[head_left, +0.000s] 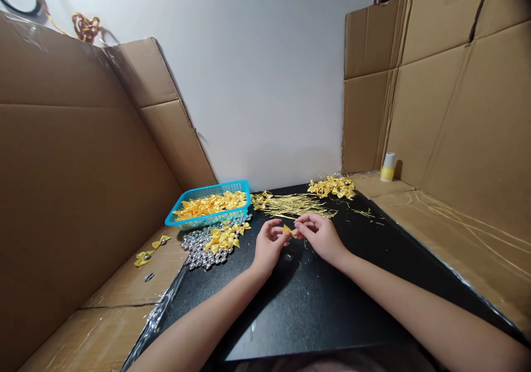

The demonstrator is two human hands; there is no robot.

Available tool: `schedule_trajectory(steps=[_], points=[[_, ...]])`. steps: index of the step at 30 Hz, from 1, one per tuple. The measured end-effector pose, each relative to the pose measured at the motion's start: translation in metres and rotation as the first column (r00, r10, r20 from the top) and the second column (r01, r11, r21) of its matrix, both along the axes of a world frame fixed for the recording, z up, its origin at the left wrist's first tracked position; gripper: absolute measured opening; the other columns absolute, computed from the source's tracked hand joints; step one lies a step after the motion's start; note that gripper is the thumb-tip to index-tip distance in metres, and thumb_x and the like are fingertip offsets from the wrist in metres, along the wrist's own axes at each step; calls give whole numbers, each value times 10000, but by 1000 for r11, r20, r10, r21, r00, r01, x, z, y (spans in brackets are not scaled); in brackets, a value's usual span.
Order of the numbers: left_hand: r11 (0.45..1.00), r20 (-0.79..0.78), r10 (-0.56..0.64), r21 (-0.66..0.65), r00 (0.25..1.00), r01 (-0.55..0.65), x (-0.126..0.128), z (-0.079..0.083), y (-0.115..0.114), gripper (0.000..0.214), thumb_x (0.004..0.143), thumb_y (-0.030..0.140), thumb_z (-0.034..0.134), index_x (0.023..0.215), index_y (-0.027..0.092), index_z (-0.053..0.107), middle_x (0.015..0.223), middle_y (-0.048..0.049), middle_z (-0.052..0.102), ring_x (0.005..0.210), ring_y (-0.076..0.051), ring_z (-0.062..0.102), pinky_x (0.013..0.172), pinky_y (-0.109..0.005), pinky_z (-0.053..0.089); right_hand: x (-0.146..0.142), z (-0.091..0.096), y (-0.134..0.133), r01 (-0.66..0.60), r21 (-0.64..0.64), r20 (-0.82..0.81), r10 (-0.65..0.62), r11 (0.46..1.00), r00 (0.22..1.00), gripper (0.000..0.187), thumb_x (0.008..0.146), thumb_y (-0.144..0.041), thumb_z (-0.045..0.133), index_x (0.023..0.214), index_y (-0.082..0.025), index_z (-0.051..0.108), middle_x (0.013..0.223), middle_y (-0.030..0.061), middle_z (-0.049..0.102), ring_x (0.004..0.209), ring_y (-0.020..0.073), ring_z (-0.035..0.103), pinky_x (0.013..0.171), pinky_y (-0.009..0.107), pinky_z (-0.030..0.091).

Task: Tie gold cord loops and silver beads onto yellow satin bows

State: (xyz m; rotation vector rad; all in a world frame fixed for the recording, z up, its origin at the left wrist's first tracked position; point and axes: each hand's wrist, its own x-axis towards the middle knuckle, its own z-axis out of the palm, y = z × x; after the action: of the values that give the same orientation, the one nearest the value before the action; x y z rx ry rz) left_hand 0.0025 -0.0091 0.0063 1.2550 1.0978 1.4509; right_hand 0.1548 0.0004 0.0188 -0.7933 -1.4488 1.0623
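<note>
Between both hands, above the middle of the black board, is a small yellow ribbon bow (287,230). My left hand (269,244) pinches it from the left with thumb and fingers. From the right, my right hand (321,239) has its fingertips closed at the bow's other side; whether they also hold a thin tie there is too small to tell. Just beyond the hands lies a bundle of gold twist ties (296,203). Left of them, loose yellow bows (224,238) rest on a heap of silver beads (199,247).
A blue basket (176,206) full of yellow bows stands at the back left. Bows with beads (332,186) are piled at the back right. A thread spool (387,168) stands on cardboard at right. Cardboard walls (66,139) rise on both sides.
</note>
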Motion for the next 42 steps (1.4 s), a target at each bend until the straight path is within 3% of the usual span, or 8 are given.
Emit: schedule_trajectory(steps=[2, 7, 13, 19, 25, 30, 35, 42], points=[[1000, 53, -3, -22, 999, 4, 0, 2, -1, 459, 587, 326, 814, 963, 147, 621, 701, 1, 668, 621, -127, 634, 594, -236, 502, -1, 2, -5, 29, 36, 58, -32, 999, 998, 157, 783, -342, 649, 745, -192, 619, 661, 50, 702, 614, 193, 670, 637, 326, 530], [999, 83, 5, -38, 997, -2, 1, 9, -7, 289, 601, 330, 813, 735, 124, 663, 689, -28, 681, 630, -133, 635, 619, -244, 512, -3, 7, -15, 2, 78, 117, -11, 997, 993, 125, 811, -305, 606, 749, -204, 567, 564, -4, 635, 499, 150, 604, 520, 271, 477], [999, 91, 0, 53, 996, -5, 5, 24, -19, 280, 633, 344, 792, 720, 149, 612, 658, -21, 693, 620, -159, 667, 607, -268, 531, -3, 15, -25, -55, 91, 138, 42, 994, 990, 89, 816, -252, 577, 802, -222, 495, 490, -64, 554, 439, 109, 498, 501, 237, 371], [987, 37, 19, 161, 999, -24, 7, 29, -27, 257, 663, 326, 777, 685, 157, 584, 613, -1, 675, 586, -152, 674, 583, -251, 533, -1, 21, -32, -160, 27, 43, 159, 987, 986, 206, 764, -232, 574, 759, -237, 369, 528, -103, 352, 442, 73, 297, 454, 209, 238], [982, 75, 16, 188, 997, -30, 8, 29, -31, 240, 646, 285, 791, 682, 156, 593, 703, -22, 717, 612, -154, 687, 621, -268, 565, -1, 22, -32, -153, 24, -14, 154, 988, 988, 232, 730, -219, 573, 725, -236, 341, 552, -94, 315, 468, 77, 273, 460, 211, 220], [981, 50, 21, 190, 999, -30, 9, 32, -33, 276, 633, 225, 788, 879, 160, 679, 699, -9, 721, 654, -146, 684, 668, -259, 564, 0, 24, -33, -197, 11, -28, 197, 980, 980, 246, 726, -206, 558, 705, -233, 314, 534, -102, 297, 453, 67, 242, 452, 208, 197], [991, 42, 40, 124, 998, -45, 9, 32, -33, 181, 611, 228, 795, 676, 136, 653, 659, -25, 721, 623, -149, 680, 649, -261, 564, -1, 24, -33, -224, 44, -43, 226, 974, 973, 249, 725, -204, 560, 702, -226, 313, 542, -104, 283, 457, 60, 228, 443, 201, 180], [987, 59, 34, 153, 998, -42, 8, 32, -35, 159, 623, 192, 787, 666, 141, 643, 693, -23, 732, 649, -142, 692, 664, -246, 564, -2, 22, -32, -233, 41, -54, 235, 972, 971, 236, 726, -184, 547, 712, -226, 315, 556, -109, 277, 463, 59, 218, 444, 201, 184]])
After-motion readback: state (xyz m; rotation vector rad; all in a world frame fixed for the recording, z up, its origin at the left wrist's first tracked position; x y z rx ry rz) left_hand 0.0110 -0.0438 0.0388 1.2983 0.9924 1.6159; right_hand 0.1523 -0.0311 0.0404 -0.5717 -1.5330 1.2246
